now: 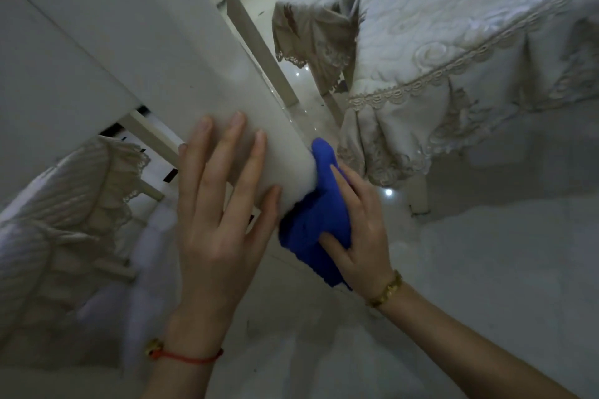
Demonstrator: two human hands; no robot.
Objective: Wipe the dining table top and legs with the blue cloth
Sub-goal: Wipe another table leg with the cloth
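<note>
Right hand [359,230]: fingers curled into the blue cloth [316,220], bunching it and pressing it against the right side of the desk leg [201,74], low down near the floor [486,269].
Left hand [220,217]: fingers straight and spread, flat on the leg's near face, bracing it.
Blue cloth: soft, light, limp; likely to bunch and slip, so keep your grip at the wad's middle, palm behind it.
Desk leg: stiff, smooth, painted pale; it looks slippery under the cloth.
Covered chairs [470,52]: lace-trimmed, just right of the leg; another at left.
</note>
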